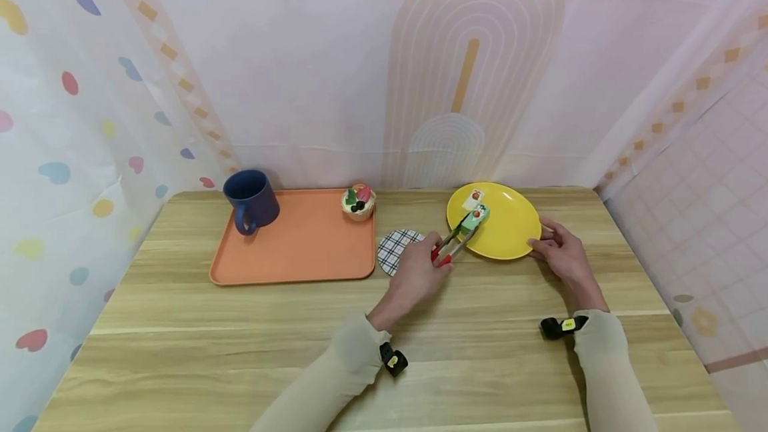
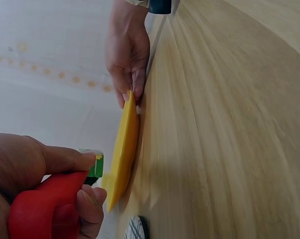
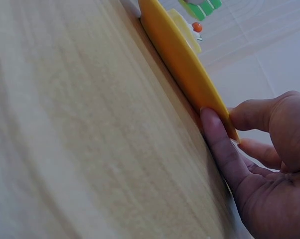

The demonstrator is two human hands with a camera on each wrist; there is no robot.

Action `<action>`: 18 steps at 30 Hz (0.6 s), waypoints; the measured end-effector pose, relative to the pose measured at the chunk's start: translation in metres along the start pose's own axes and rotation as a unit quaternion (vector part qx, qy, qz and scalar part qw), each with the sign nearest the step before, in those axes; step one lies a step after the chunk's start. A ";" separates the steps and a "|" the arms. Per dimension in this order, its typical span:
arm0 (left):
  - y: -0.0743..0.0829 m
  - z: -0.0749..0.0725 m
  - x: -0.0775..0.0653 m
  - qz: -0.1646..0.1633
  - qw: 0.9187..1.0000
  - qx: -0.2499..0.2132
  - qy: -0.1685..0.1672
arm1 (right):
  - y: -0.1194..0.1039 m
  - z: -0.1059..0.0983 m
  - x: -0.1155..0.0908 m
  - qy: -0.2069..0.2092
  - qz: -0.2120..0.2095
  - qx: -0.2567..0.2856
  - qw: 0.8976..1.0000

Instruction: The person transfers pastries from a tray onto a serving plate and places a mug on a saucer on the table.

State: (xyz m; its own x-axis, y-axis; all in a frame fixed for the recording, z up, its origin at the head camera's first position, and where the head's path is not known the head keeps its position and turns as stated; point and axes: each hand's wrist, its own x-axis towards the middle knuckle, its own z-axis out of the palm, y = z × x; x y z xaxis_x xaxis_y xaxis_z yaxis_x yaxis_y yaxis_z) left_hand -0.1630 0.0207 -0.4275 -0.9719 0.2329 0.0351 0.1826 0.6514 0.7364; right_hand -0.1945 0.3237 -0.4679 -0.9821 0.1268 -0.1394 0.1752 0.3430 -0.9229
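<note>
My left hand (image 1: pixel 416 271) grips a pair of tongs by the red handles (image 2: pixel 38 209). Between the tongs' tips is a small green cake slice (image 1: pixel 476 218) with a white top and red dot, held above the yellow plate (image 1: pixel 510 224). A pale slice (image 1: pixel 473 199) with a similar red dot sits on that plate's far left part. At the plate's right side, my right hand (image 1: pixel 563 255) pinches the rim, thumb and fingers on opposite faces, as the right wrist view shows. Partly behind the left hand lies a round checked coaster (image 1: pixel 396 247).
An orange tray (image 1: pixel 300 245) lies on the left of the wooden table (image 1: pixel 480 352). On its back left stands a dark blue mug (image 1: pixel 255 199), handle toward me. A fruit-topped cupcake (image 1: pixel 358 203) is at its back right corner. A patterned cloth (image 1: pixel 312 72) hangs behind the table.
</note>
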 end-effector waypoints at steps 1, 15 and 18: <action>0.001 0.001 0.001 0.001 1.000 0.000 -0.001 | 0.000 0.000 0.000 0.000 0.000 -0.001 1.000; 0.010 0.009 0.011 -0.007 0.999 0.001 -0.032 | -0.001 -0.001 -0.002 0.004 0.012 -0.005 1.000; 0.012 0.011 0.014 -0.010 0.999 0.000 -0.036 | -0.001 -0.001 -0.002 0.004 0.014 -0.004 1.000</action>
State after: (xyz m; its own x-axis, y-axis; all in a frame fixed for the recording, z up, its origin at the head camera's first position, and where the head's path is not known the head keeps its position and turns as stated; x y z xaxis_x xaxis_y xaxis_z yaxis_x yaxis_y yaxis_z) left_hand -0.1731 0.0392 -0.4255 -0.9620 0.2717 -0.0283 0.1636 0.6559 0.7369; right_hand -0.1928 0.3242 -0.4659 -0.9761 0.1438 -0.1627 0.2037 0.3472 -0.9154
